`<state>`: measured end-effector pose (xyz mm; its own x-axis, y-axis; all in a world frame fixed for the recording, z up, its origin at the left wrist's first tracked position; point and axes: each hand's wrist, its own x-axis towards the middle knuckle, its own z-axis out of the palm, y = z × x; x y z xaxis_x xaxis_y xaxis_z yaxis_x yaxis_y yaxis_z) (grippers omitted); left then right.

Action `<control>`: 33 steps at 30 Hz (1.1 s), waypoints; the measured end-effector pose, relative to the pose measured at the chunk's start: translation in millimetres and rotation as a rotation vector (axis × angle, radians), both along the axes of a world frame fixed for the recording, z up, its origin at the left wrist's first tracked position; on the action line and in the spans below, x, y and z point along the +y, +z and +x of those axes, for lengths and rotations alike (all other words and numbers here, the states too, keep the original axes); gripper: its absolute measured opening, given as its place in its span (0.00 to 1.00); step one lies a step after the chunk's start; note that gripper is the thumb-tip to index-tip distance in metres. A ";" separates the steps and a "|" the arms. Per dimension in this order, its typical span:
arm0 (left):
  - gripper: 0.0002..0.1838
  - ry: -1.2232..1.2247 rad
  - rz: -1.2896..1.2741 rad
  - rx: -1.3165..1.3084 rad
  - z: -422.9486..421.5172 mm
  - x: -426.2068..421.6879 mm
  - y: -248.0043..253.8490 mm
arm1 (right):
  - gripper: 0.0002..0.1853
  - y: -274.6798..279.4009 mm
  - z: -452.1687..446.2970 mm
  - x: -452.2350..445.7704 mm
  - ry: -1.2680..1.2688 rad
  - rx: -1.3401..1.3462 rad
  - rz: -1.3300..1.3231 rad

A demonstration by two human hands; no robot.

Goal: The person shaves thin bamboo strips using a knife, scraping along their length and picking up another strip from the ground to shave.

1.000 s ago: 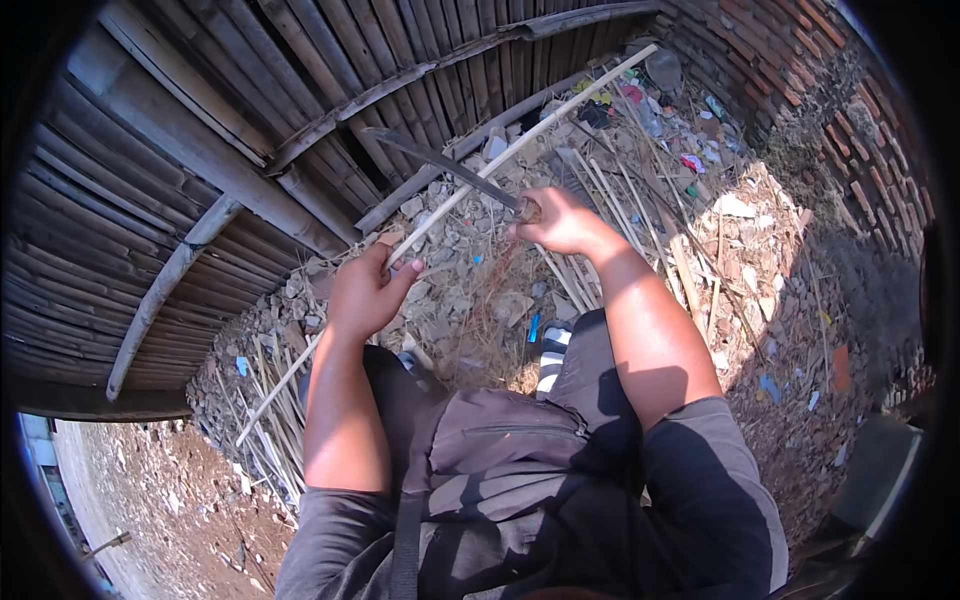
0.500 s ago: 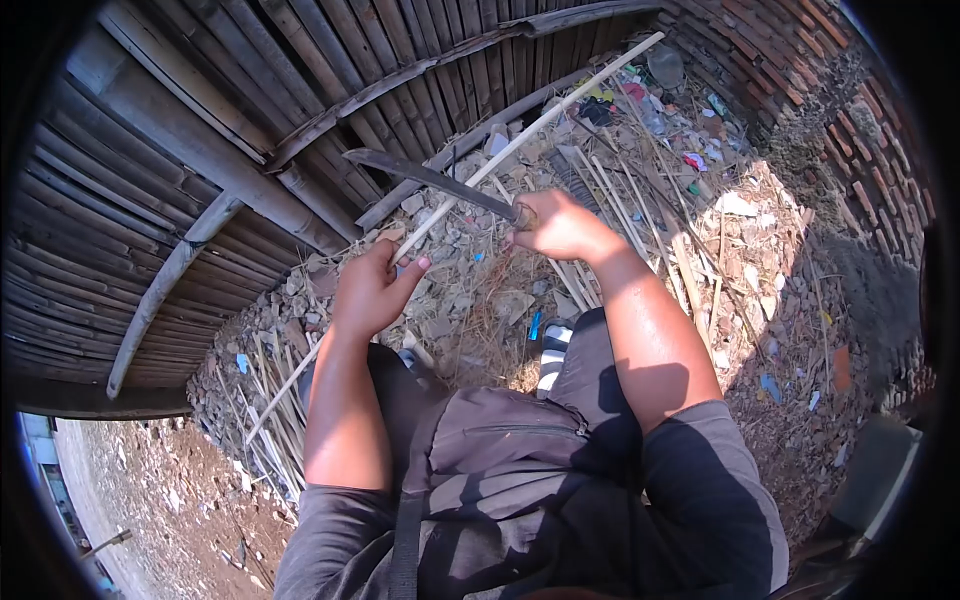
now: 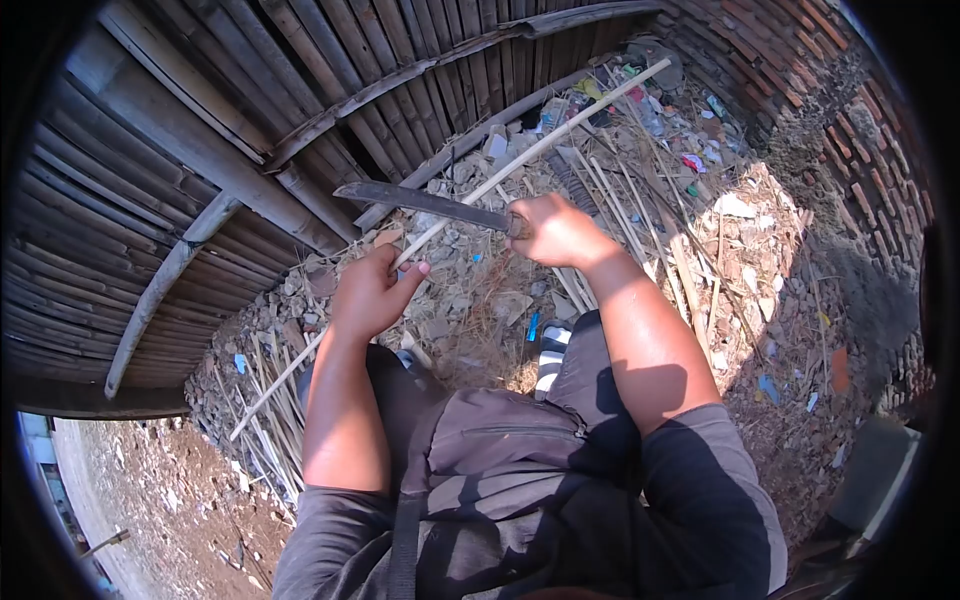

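Head view: left hand (image 3: 371, 292), left of centre, closed round a long pale thin wooden stick (image 3: 560, 141) running from upper right to lower left. Right hand (image 3: 552, 232), centre, fisted on the handle of a dark long-bladed machete (image 3: 395, 197). Blade crosses stick just above centre; contact unclear. Grey-brown slatted bamboo wall (image 3: 180, 130) upper left.

Slatted wall (image 3: 300, 70), brick wall (image 3: 860, 150), rubble-strewn ground (image 3: 785, 325) (partly sunlit).
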<state>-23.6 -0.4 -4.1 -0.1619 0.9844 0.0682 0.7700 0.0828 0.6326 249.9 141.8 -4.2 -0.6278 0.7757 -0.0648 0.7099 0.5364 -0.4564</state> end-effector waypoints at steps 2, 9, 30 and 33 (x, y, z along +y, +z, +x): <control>0.27 -0.013 -0.002 -0.017 -3.3 -0.6 -0.4 | 0.27 -2.4 6.5 9.1 -0.042 0.056 -0.034; 0.24 0.025 -0.129 0.039 -3.4 1.5 11.5 | 0.30 -10.0 33.6 30.5 -0.278 0.253 -0.086; 0.25 -0.003 -0.117 0.001 -3.1 0.0 8.2 | 0.31 -29.1 39.2 35.6 -0.221 0.242 -0.034; 0.27 -0.001 -0.121 0.025 -1.8 -0.4 11.0 | 0.33 -23.4 31.3 35.9 -0.182 0.144 -0.106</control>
<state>-25.4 -0.8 6.8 -0.1604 0.9859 -0.0470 0.7855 0.1564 0.5988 281.2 177.7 -27.6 -0.4866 0.8706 -0.0720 0.7142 0.3490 -0.6067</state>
